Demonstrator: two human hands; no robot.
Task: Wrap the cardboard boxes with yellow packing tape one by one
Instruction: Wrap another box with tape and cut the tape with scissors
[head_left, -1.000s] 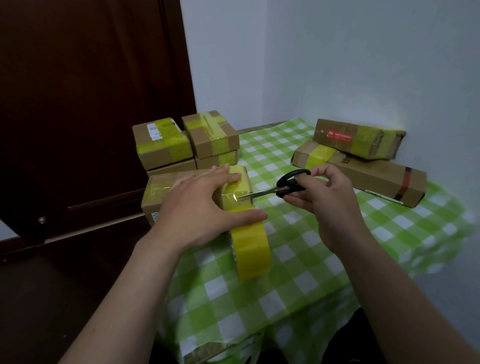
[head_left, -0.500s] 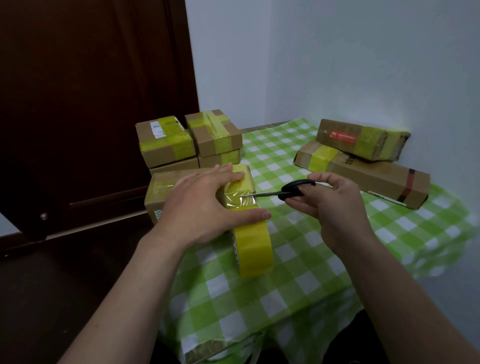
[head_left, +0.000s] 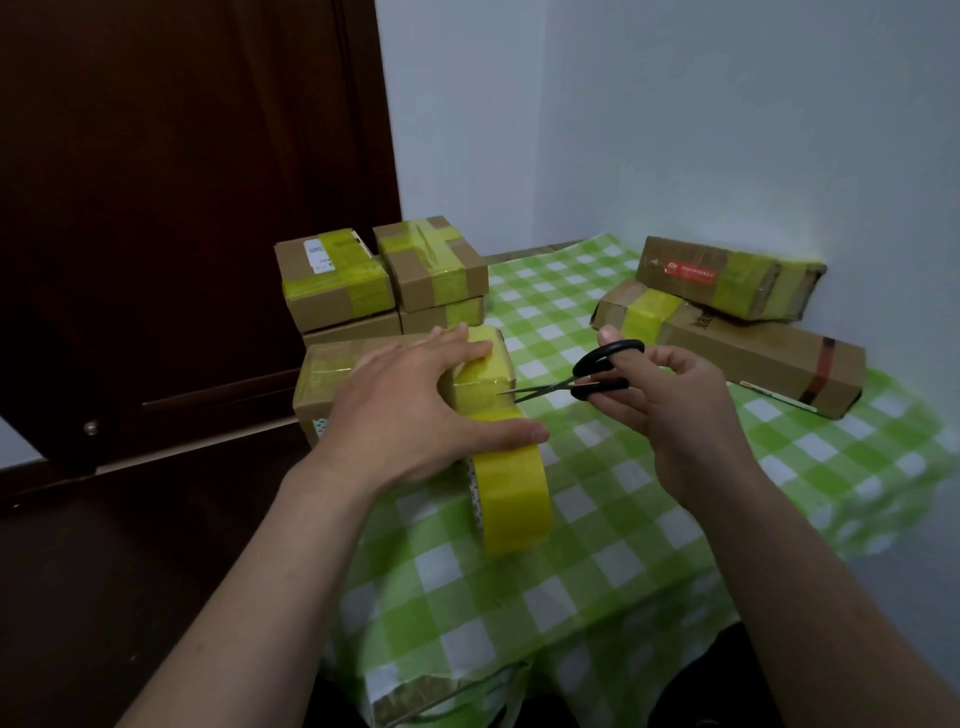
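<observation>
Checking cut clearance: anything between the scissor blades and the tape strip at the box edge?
Nothing visible. The scissors in the right hand have their tips at the yellow tape on the box. The left hand presses beside, its thumb below the blades.

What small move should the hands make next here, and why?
Probably close the scissors to snip the strip. The right hand has their blade tips at the taut yellow tape between the box and the hanging tape roll, while the left hand presses the box down.
</observation>
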